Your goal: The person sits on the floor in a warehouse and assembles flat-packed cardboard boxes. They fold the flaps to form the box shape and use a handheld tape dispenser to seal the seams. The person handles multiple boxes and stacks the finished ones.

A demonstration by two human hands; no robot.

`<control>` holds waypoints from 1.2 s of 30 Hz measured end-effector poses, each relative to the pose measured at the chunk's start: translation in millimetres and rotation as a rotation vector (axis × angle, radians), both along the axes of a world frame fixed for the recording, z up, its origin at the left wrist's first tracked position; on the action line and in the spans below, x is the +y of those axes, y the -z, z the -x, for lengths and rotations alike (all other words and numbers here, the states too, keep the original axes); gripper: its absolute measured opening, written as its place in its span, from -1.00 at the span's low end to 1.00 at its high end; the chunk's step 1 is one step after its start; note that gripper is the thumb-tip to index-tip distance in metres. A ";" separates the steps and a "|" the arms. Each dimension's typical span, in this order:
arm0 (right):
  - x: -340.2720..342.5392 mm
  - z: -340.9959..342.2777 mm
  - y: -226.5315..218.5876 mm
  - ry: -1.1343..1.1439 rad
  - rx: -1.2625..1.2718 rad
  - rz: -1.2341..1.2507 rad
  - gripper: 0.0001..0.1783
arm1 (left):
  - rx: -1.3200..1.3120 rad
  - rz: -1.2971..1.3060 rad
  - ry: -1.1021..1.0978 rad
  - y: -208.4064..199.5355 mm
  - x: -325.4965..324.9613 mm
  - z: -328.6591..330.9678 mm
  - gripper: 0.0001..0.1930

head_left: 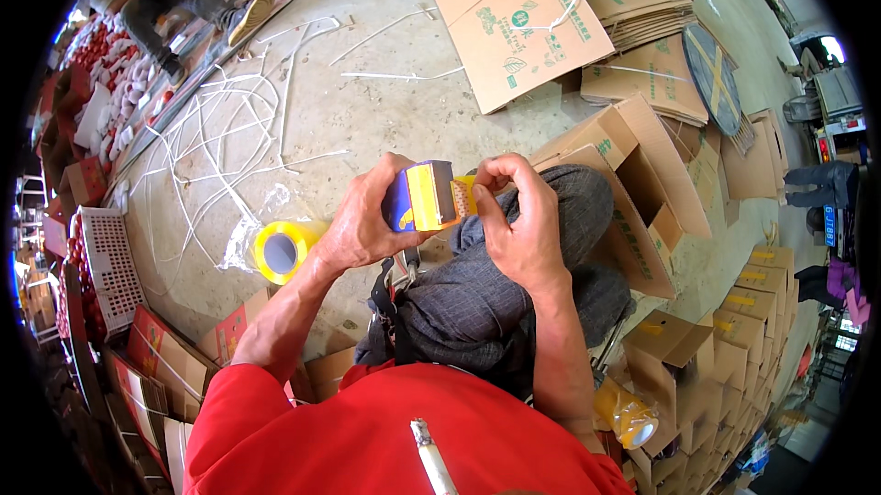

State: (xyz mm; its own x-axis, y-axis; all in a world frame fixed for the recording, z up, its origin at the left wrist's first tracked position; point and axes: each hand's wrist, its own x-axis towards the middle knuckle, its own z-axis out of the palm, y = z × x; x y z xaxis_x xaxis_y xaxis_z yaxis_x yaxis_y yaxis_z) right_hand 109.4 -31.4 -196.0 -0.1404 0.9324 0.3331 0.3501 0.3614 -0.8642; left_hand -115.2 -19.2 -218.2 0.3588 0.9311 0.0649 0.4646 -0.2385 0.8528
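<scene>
My left hand (367, 220) is wrapped round a small blue and yellow box-shaped thing (424, 197) with a dark side; its exact kind is unclear. My right hand (523, 224) is closed, thumb and forefinger pinching a yellow-orange strip (465, 199) at the thing's right end. Both hands are above my knees, in grey trousers (477, 298). Left of my left wrist, a large roll of yellow tape (281, 252) lies on the floor beside crumpled clear plastic wrap (240, 240). A lit cigarette (431, 458) shows at the lower edge.
Loose white straps (220, 128) tangle on the concrete floor. Flattened cartons (523, 22) are stacked ahead, and an open carton (633, 192) stands to the right. More tape (633, 417) is low right. A white crate (110, 266) is at left; another person (174, 4) sits far left.
</scene>
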 end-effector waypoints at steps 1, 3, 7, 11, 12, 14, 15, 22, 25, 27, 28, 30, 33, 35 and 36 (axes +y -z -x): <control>-0.6 -0.5 0.5 0.005 0.015 -0.006 -0.82 | 0.008 0.002 0.005 -0.1 -0.1 -0.9 -0.62; 0.1 -1.6 3.3 0.013 -0.012 -0.066 -0.82 | 0.028 -0.012 0.013 0.0 0.0 -2.4 -0.61; 3.0 -1.7 4.5 0.000 0.001 -0.093 -0.81 | 0.042 -0.015 0.007 0.8 -0.4 -4.3 -0.58; 1.2 -1.5 1.2 -0.007 0.097 0.064 -0.79 | 0.063 -0.002 0.014 -2.0 -1.3 -4.8 -0.54; 1.1 -0.7 2.7 0.004 0.148 0.090 -0.79 | 0.066 0.001 0.017 -3.1 -1.5 -4.9 -0.52; 1.3 1.0 6.7 0.029 0.248 0.140 -0.80 | 0.058 0.003 0.015 -5.8 -2.1 -6.2 -0.49; 0.7 0.3 6.1 0.018 0.270 0.161 -0.79 | 0.049 0.002 0.009 -7.6 -2.9 -7.3 -0.46; 0.2 -3.5 0.5 -0.036 0.402 0.253 -0.66 | 0.081 0.128 -0.007 -6.7 -7.2 -8.1 -0.32; 1.0 -3.1 0.5 -0.029 0.366 0.254 -0.56 | 0.052 0.098 -0.017 -3.7 -6.4 -7.2 -0.32; 1.8 -3.5 2.3 -0.036 0.330 0.262 -0.52 | 0.060 0.096 -0.021 -3.8 -6.1 -7.6 -0.33; 3.0 -4.3 5.0 -0.045 0.313 0.265 -0.51 | 0.065 0.095 -0.023 -3.9 -5.8 -7.7 -0.34; 4.5 -4.6 4.8 -0.050 0.266 0.308 -0.53 | 0.097 0.080 0.008 -0.5 -5.3 -6.2 -0.36; 6.8 -3.2 -1.6 -0.047 0.181 0.394 -0.63 | 0.105 -0.035 0.020 7.5 -7.2 -5.1 -0.35; 8.1 -3.9 -1.9 -0.043 0.124 0.407 -0.70 | 0.090 -0.090 0.025 10.5 -7.0 -6.6 -0.34; 8.4 -5.0 -1.3 -0.042 0.110 0.380 -0.73 | 0.081 -0.091 0.028 11.2 -6.5 -7.6 -0.34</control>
